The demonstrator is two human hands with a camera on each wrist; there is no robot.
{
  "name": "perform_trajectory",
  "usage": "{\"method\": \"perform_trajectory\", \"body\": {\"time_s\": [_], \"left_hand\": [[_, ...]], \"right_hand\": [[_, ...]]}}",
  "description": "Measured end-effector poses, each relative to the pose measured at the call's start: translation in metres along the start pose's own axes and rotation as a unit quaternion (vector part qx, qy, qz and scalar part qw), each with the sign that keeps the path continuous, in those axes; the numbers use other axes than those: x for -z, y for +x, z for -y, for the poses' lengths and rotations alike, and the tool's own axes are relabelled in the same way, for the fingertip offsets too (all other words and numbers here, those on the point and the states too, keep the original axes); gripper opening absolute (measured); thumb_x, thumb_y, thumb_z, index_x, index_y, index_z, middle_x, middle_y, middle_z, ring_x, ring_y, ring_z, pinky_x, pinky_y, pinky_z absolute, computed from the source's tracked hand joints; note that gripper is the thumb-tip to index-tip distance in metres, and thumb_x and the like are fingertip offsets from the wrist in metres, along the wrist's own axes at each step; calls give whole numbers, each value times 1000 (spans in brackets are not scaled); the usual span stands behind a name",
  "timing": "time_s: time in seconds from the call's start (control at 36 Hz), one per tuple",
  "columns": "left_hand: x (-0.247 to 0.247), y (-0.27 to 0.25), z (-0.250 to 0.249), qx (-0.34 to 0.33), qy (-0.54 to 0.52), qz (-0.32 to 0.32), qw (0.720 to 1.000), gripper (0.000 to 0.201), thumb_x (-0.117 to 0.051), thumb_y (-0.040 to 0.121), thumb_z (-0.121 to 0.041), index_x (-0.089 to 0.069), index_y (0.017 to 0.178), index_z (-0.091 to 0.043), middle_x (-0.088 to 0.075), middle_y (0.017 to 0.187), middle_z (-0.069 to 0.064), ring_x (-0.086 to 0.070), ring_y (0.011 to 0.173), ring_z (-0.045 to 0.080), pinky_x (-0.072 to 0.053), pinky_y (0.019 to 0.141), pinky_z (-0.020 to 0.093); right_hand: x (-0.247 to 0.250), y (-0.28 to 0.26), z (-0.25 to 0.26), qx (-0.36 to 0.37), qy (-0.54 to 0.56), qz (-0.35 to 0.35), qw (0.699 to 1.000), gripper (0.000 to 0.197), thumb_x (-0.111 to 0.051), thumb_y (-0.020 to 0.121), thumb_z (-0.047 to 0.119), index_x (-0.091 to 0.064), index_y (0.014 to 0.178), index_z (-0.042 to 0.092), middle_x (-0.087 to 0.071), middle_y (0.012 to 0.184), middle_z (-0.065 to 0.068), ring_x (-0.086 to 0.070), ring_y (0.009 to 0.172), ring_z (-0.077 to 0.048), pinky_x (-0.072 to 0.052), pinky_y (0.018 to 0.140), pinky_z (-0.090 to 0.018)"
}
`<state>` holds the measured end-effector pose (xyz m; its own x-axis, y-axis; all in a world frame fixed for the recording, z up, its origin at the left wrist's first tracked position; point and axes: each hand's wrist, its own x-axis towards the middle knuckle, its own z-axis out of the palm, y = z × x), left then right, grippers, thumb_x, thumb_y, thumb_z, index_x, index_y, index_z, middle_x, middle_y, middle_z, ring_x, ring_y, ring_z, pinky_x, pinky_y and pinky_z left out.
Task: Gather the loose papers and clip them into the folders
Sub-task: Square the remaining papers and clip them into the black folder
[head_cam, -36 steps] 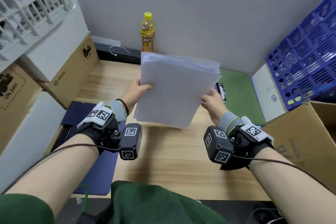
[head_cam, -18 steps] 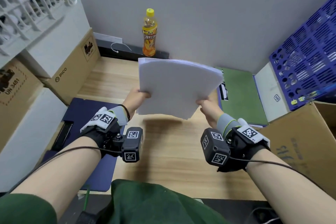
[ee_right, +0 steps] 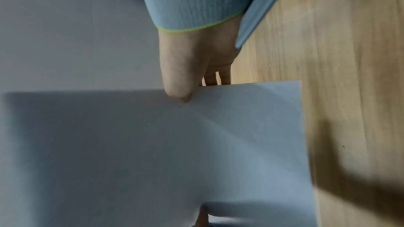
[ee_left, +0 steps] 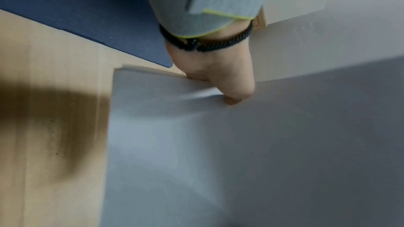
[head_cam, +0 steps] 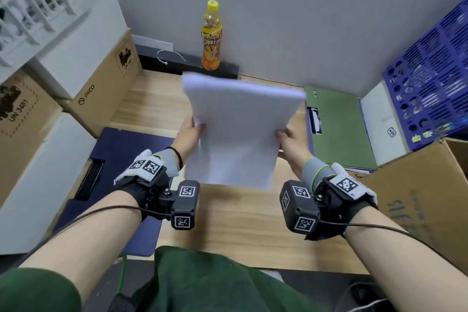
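Note:
A stack of white papers (head_cam: 238, 132) hangs in the air above the middle of the wooden desk (head_cam: 243, 230). My left hand (head_cam: 191, 129) pinches its left edge, thumb on top of the papers (ee_left: 218, 144). My right hand (head_cam: 287, 135) pinches the right edge the same way, thumb on the sheets (ee_right: 153, 153). A green folder (head_cam: 339, 129) with a metal clip (head_cam: 314, 119) lies flat on the desk just right of the papers. A dark blue folder (head_cam: 119, 167) lies open on the left, under my left wrist.
An orange drink bottle (head_cam: 211, 35) stands at the back by the wall. Cardboard boxes (head_cam: 101, 83) line the left side, and another box (head_cam: 420, 190) sits front right. A blue perforated crate (head_cam: 430, 71) and a white box (head_cam: 382, 119) stand at the right.
Both hands have lifted the paper stack and drawn it a little nearer while squaring it. The green folder's clip, hidden before, now shows.

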<state>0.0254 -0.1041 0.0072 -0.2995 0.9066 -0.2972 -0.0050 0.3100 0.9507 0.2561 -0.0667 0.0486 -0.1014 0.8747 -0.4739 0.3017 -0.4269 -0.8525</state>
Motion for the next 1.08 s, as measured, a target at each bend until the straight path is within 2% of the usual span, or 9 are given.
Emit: {"method": "perform_trajectory", "body": {"time_s": [0.17, 0.25, 0.33, 0.44, 0.58, 0.69, 0.81, 0.94, 1.08], "left_hand": [[2, 2, 9, 43, 23, 58, 997, 38, -46, 94, -7, -43, 131, -15, -58, 119, 0, -60, 103, 20, -50, 75, 26], [4, 10, 14, 45, 54, 20, 997, 57, -60, 88, -9, -34, 137, -17, -48, 136, 7, -55, 110, 21, -48, 89, 33], [10, 19, 10, -14, 140, -55, 989, 81, -73, 79, -13, -25, 145, -18, -30, 144, 10, -37, 128, 25, -34, 109, 42], [10, 21, -14, -105, 258, 36, 960, 83, -78, 73, -26, -35, 143, -25, -42, 142, 3, -36, 132, 20, -32, 106, 33], [1, 17, -26, -26, 301, 198, 932, 48, -73, 80, -36, -57, 123, -23, -64, 119, -4, -59, 109, 17, -46, 91, 31], [10, 14, -17, 6, 222, 187, 957, 27, -68, 87, -22, -61, 113, -19, -66, 108, 0, -64, 98, 19, -49, 75, 25], [35, 13, 2, 54, 144, 146, 977, 36, -75, 80, -28, -65, 112, -15, -71, 108, 4, -68, 96, 24, -55, 86, 39], [65, 18, 33, 98, 76, 92, 988, 67, -80, 55, -47, -63, 116, -25, -70, 114, 4, -68, 101, 28, -51, 93, 53], [56, 15, 29, 78, -3, 67, 995, 58, -79, 73, -32, -59, 124, -15, -67, 119, 9, -65, 108, 29, -47, 98, 54]], "right_hand": [[3, -2, -14, 23, -72, 52, 996, 37, -39, 94, 9, -47, 125, 28, -64, 111, 4, -62, 87, -17, -50, 65, -28], [10, 1, -20, 15, -93, 27, 995, 43, -38, 91, 5, -50, 125, 27, -66, 111, -1, -62, 95, -24, -51, 86, -38], [15, 1, -21, 3, -138, 40, 990, 40, -39, 92, 5, -52, 124, 25, -64, 105, -7, -61, 93, -27, -50, 84, -33], [17, -5, -17, 17, -222, 98, 970, 31, -42, 90, -2, -59, 106, 18, -61, 88, 1, -56, 79, -15, -44, 63, -12], [13, -6, -13, 1, -270, 170, 948, 36, -45, 89, 1, -61, 116, 18, -64, 107, -3, -59, 97, -18, -45, 86, -29], [21, -8, -15, -12, -245, 162, 956, 18, -55, 91, 15, -64, 102, 26, -70, 107, -5, -65, 99, -23, -49, 91, -35], [35, -6, -32, -51, -264, 137, 953, 21, -64, 83, 32, -63, 104, 27, -72, 103, -5, -66, 96, -26, -50, 89, -37], [39, -6, -62, -104, -134, 104, 980, 30, -62, 87, 9, -59, 117, 4, -64, 86, -6, -61, 69, -16, -56, 63, -25], [26, 4, -58, -77, -14, 20, 997, 27, -52, 91, 4, -54, 116, 12, -65, 109, -9, -64, 86, -19, -53, 67, -26]]}}
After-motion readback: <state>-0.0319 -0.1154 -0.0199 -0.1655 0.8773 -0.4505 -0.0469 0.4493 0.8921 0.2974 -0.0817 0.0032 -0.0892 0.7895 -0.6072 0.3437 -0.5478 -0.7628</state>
